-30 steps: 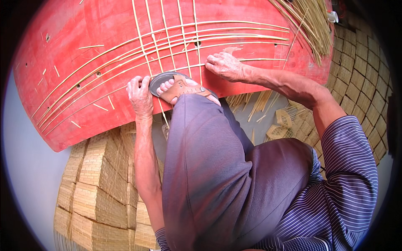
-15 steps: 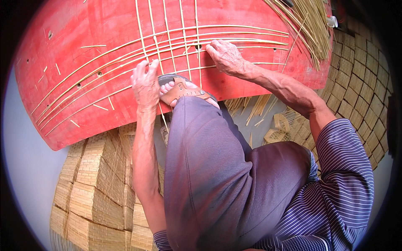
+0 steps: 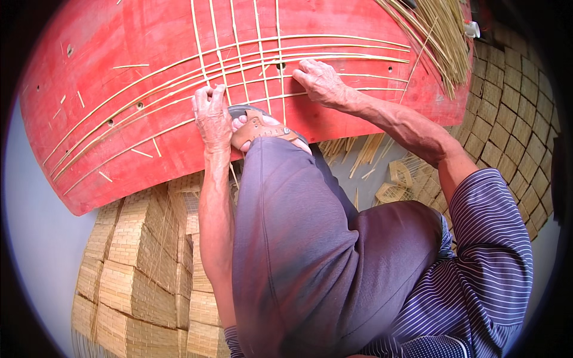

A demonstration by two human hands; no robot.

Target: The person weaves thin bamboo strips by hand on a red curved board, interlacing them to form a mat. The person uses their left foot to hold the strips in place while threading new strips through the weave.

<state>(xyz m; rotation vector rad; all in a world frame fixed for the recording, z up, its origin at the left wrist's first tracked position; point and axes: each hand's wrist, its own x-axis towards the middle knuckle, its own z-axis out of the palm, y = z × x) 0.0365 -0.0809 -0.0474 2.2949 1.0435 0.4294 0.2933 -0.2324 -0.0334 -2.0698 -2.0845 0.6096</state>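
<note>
Thin pale bamboo strips (image 3: 233, 44) form an open crisscross on a curved red board (image 3: 119, 36). My left hand (image 3: 212, 116) has its fingers curled on a strip just left of my sandalled foot (image 3: 259, 128), which rests on the lattice's near part. My right hand (image 3: 316, 83), above and right of the foot, pinches a crosswise strip near the right side of the lattice. My fingertips partly hide both gripped strips.
A bundle of loose strips (image 3: 433, 36) lies at the board's upper right. Stacked woven pieces (image 3: 131, 262) fill the lower left; more woven squares (image 3: 501, 119) cover the right. Strip offcuts (image 3: 367, 158) lie under the board's near edge. My bent leg (image 3: 298, 250) occupies the centre.
Both hands have moved farther up the board from a second ago, the left also slightly rightward. The crosswise strip by my right hand has shifted lower at its right end, widening the gap above it.
</note>
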